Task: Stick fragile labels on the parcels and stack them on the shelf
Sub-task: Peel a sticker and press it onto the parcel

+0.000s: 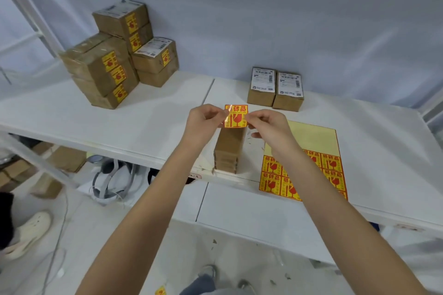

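Over the white table (pixel 134 127) by a pale wall, both hands' fingers (pixel 217 116) pinch a fragile label (pixel 236 116).

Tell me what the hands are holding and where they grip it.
Both hold one fragile label above the parcel. The left hand pinches its left edge, the right hand its right edge.

A single wide-angle view looks from the person's head, forward and steeply down, close over the white worktop (pixel 359 211). Both forearms enter from 6 o'clock, meeting near centre. The wall fills 12 o'clock, the floor (pixel 84 235) shows at 7 o'clock. Straight edges bow toward the frame's margins.
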A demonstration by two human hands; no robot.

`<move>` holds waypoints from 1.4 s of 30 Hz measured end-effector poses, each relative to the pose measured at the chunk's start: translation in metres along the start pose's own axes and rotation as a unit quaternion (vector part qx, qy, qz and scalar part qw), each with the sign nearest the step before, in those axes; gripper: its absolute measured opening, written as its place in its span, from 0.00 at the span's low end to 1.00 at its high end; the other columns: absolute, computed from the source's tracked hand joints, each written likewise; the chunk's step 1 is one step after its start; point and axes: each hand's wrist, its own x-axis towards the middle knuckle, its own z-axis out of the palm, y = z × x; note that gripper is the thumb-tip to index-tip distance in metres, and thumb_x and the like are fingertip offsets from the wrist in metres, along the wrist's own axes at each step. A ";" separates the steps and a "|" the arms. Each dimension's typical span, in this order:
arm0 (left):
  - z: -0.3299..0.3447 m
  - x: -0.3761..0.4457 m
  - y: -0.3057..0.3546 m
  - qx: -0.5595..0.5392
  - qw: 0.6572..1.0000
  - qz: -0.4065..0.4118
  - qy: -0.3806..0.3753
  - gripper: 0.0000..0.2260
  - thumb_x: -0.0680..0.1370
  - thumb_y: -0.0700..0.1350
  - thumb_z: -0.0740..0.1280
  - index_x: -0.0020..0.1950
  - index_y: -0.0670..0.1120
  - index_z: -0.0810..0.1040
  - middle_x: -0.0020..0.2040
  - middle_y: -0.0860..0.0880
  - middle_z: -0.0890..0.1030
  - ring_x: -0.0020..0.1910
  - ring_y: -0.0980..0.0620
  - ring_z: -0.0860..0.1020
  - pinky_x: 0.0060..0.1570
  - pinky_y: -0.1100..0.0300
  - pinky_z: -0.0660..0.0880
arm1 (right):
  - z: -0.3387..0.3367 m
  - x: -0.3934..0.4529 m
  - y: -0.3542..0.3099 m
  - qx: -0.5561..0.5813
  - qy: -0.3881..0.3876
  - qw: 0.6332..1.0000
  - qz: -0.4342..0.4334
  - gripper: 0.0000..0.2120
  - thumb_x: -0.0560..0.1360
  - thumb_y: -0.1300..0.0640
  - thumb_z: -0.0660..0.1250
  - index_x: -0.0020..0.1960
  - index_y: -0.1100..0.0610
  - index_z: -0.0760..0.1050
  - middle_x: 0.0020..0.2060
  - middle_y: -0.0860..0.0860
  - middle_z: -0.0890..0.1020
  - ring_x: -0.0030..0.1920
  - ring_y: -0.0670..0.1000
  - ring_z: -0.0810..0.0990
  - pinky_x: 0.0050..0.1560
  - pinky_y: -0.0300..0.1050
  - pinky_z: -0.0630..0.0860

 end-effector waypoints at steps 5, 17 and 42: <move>-0.008 0.025 -0.004 0.062 0.997 0.009 -0.036 0.07 0.77 0.44 0.67 0.45 0.41 0.80 0.37 0.50 0.78 0.40 0.52 0.77 0.44 0.61 0.72 | 0.018 0.010 -0.007 -0.031 0.061 0.996 0.057 0.11 0.75 0.58 0.67 0.47 0.68 0.78 0.38 0.56 0.75 0.38 0.49 0.72 0.36 0.39 0.71; -0.016 0.047 -0.021 0.075 0.988 -0.023 -0.136 0.06 0.76 0.46 0.69 0.43 0.45 0.80 0.35 0.54 0.77 0.35 0.59 0.74 0.42 0.61 0.70 | 0.033 0.009 -0.002 -0.087 0.119 0.984 0.102 0.10 0.75 0.53 0.69 0.46 0.61 0.79 0.35 0.50 0.77 0.34 0.43 0.73 0.31 0.32 0.71; -0.004 0.047 -0.041 0.068 0.988 -0.053 -0.132 0.12 0.76 0.48 0.69 0.51 0.40 0.82 0.43 0.49 0.80 0.47 0.50 0.81 0.51 0.55 0.77 | 0.028 0.022 0.027 -0.151 0.114 0.981 0.050 0.10 0.74 0.56 0.70 0.48 0.62 0.82 0.34 0.48 0.79 0.38 0.45 0.76 0.48 0.44 0.76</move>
